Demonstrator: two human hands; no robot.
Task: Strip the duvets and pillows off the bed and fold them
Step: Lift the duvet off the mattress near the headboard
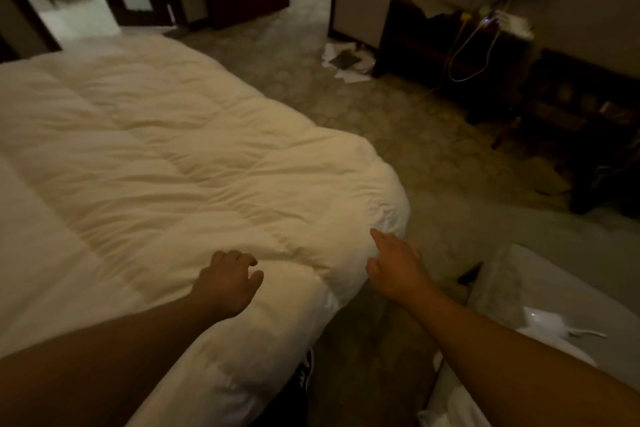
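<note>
A white quilted duvet (166, 156) lies spread over the bed, covering most of the left half of the view, its near corner rounded over the bed's edge. My left hand (227, 282) hovers over or rests on the duvet's near edge with fingers loosely curled, holding nothing. My right hand (394, 263) reaches to the duvet's corner with fingers straight, its fingertips touching the fabric. No pillow is visible.
A second bed or mattress (540, 295) with white items stands at the lower right. Carpeted floor (398, 135) runs between the beds. Dark wooden furniture (446, 42) with cables lines the far right wall. Papers (346, 62) lie on the floor by it.
</note>
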